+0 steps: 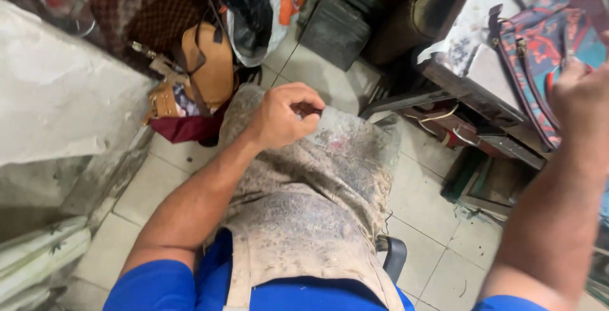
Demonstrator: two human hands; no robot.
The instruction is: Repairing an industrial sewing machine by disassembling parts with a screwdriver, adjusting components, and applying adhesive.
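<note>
My left hand (pixel 285 116) hovers over my lap with its fingers curled and pinched together; whether something small sits between the fingertips I cannot tell. Under it lies a stained grey apron (pixel 304 209) draped over my knees. My right hand (pixel 580 98) is raised at the right edge, blurred, touching a colourful patterned bag (pixel 539 51) with dark straps that rests on a worn workbench (pixel 469 83). What the right fingers hold is hidden.
A pile of bags, brown and tan (pixel 203 64), lies on the tiled floor (pixel 425 209) ahead. A white rough wall slab (pixel 57 95) stands at the left. Dark boxes (pixel 333 29) and clutter sit behind, with frames (pixel 488 184) under the bench.
</note>
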